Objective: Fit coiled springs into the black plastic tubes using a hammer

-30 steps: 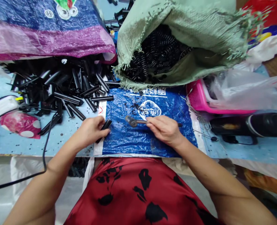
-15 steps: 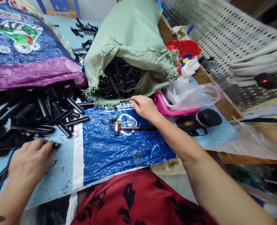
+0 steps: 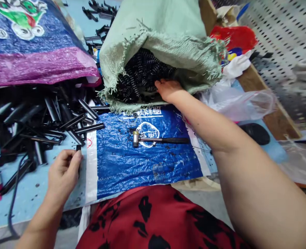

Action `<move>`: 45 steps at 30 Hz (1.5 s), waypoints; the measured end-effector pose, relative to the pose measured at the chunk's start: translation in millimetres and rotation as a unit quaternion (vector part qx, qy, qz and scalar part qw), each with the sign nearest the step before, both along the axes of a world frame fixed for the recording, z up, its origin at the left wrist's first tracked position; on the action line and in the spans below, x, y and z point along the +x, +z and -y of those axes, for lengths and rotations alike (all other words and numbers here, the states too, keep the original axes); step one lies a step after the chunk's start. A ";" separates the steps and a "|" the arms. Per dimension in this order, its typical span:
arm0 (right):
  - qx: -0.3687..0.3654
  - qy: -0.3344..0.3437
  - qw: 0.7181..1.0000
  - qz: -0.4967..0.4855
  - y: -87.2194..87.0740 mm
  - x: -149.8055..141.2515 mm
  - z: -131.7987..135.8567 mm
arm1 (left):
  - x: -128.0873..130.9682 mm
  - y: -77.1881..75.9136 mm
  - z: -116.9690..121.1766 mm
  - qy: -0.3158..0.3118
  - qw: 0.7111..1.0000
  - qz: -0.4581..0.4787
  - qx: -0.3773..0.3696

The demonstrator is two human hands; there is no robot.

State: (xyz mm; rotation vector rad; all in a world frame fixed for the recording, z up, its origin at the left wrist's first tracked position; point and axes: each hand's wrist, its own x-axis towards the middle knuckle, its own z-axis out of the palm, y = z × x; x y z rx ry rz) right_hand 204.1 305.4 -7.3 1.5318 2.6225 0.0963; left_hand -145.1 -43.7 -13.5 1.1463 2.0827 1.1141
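Tabletop (image 3: pixel 39 193), pale blue, carries everything. Big blue-and-purple woven sack (image 3: pixel 31 45) sits far beyond the left hand. Green woven sack (image 3: pixel 163 41) lies on its side, mouth open toward the person, full of small black dotted parts (image 3: pixel 140 79). Blue woven sheet (image 3: pixel 142 159) is spread between the two hands as a work mat. Large loose heap of black plastic bars (image 3: pixel 34 121) lies just beyond the left hand; it looks like most of the stock is not yet worked, so my read is early to mid way, with no finished batch that can be told apart. Clear plastic bag (image 3: pixel 236 100) lies right of the right forearm. Small hammer (image 3: pixel 158 139) lies flat on the blue sheet, unheld, between the hands, nearer the right forearm.

Right hand (image 3: pixel 168 90) reaches into the green sack's mouth, fingers curled down onto the small black parts; whether it has pinched any I cannot tell, fingertips are buried. Left hand (image 3: pixel 63 169) rests on the tabletop at the heap's near edge, thumb and fingers pinched on one thin black bar (image 3: pixel 78 157) standing roughly on end.
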 end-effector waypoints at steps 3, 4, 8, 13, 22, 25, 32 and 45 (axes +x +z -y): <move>0.036 0.056 0.989 -0.130 11.8 10.0 47.5 | 13.0 0.8 -6.5 0.067 0.967 0.244 0.021; 0.037 0.068 0.975 -0.207 14.2 10.6 69.4 | 18.1 2.1 -9.0 0.072 0.953 0.292 0.023; -0.111 -0.018 0.821 -0.560 5.5 -8.2 160.7 | 45.9 8.8 -17.1 0.019 0.922 0.387 -0.004; -0.425 -0.174 0.489 -0.741 -7.9 -56.8 230.2 | 83.4 10.0 -17.8 -0.085 0.912 0.400 -0.025; -0.530 -0.170 0.364 -0.747 9.3 -81.8 267.3 | 108.3 7.0 -3.0 -0.083 0.930 0.358 0.003; -0.473 -0.178 0.377 -0.776 6.2 -92.1 271.7 | 118.7 7.9 -5.5 -0.072 0.958 0.273 0.047; -0.338 -0.033 0.614 -0.712 -11.9 -89.4 275.2 | 124.2 11.6 -13.1 -0.115 0.976 0.173 0.068; -0.016 0.306 0.828 -0.470 -12.8 -58.7 278.5 | 117.2 17.4 1.2 -0.060 0.963 0.256 0.061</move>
